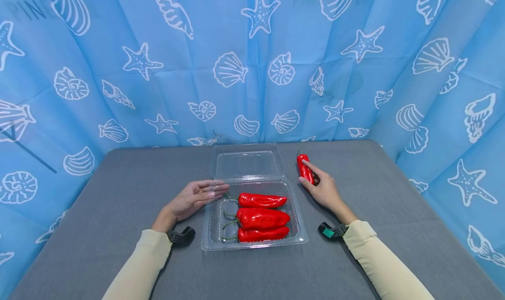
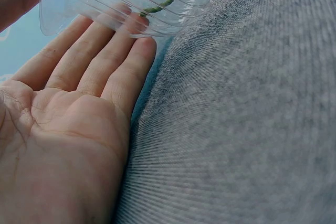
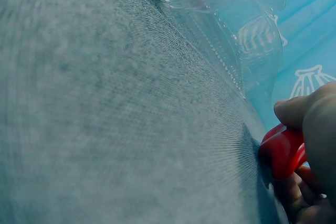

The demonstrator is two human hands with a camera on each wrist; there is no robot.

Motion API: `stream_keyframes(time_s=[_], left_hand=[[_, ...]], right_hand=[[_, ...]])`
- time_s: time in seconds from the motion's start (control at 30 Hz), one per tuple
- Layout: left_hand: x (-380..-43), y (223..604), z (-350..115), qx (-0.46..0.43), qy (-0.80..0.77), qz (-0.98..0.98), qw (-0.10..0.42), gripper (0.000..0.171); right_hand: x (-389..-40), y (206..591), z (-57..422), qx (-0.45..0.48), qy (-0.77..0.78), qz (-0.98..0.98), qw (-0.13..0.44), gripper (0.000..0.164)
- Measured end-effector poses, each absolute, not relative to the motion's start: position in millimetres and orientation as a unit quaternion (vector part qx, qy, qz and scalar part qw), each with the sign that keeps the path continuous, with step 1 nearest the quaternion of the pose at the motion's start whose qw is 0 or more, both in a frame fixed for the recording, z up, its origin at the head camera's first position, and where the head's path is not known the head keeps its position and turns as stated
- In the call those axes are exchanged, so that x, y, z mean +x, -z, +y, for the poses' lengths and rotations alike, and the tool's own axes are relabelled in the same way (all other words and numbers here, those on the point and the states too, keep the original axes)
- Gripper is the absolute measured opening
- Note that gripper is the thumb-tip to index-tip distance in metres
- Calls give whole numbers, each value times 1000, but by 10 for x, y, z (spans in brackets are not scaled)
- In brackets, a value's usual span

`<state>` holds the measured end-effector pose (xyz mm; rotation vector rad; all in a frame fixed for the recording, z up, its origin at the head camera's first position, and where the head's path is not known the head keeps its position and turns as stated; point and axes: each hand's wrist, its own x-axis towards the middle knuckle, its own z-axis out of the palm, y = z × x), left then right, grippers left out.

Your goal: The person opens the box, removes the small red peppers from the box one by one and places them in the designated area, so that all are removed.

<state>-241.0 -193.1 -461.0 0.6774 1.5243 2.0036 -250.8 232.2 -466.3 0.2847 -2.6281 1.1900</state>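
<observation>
In the head view a clear plastic clamshell container [image 1: 254, 246] lies open, its lid [image 1: 247, 162] folded back toward the curtain. Inside its base three red peppers [image 1: 263, 218] lie side by side, green stems to the left. My left hand [image 1: 197, 198] is at the container's left wall, fingers straight, palm facing it; in the left wrist view the fingertips [image 2: 144, 45] are right at the ribbed plastic. To the right of the container, my right hand [image 1: 324, 188] grips another red pepper [image 1: 304, 168] between thumb and fingers, stem pointing away. The right wrist view shows this pepper's rounded end [image 3: 283, 150] close by the cloth.
A grey cloth [image 1: 130, 195] covers the table. Behind and at both sides hangs a blue curtain [image 1: 252, 98] printed with white shells and starfish. Black wrist mounts [image 1: 182, 236] sit beside the cream sleeves [image 1: 138, 265].
</observation>
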Motion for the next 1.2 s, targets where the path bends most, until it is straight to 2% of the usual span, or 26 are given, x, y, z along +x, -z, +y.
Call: stream_keyframes(time_s=[0.73, 1.2], left_hand=[[-2404, 4603, -1931, 242, -744, 562, 268, 55], [-2403, 4599, -1937, 243, -743, 562, 270, 57]], right_hand=[[-2497, 4675, 2307, 104, -410, -897, 128, 53], [-2492, 4672, 2318, 64, -420, -894, 142, 52]])
